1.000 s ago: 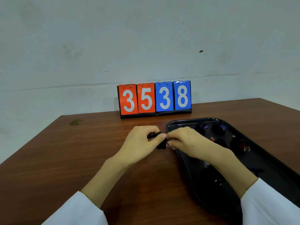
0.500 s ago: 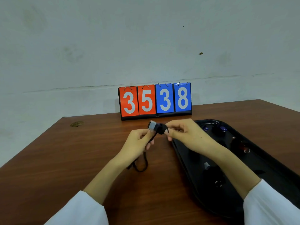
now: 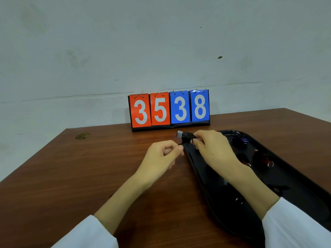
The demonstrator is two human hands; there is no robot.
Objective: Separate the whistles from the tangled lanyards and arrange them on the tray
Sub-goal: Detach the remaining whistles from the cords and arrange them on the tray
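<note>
Above the far-left rim of the black tray [image 3: 304, 198], the right hand [image 3: 213, 149] pinches a black whistle [image 3: 187, 136]. Just left, the left hand [image 3: 161, 156] pinches its lanyard cord [image 3: 180, 144]. Other whistles [image 3: 244, 140] lie in the tray.

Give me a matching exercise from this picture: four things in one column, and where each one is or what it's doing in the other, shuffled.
1 whistle
2 tray
3 scoreboard
4 left hand

A at the far edge of the table
B pinching the lanyard
C held in the right hand
D on the table's right side

Pairs: 1-C, 2-D, 3-A, 4-B
</note>
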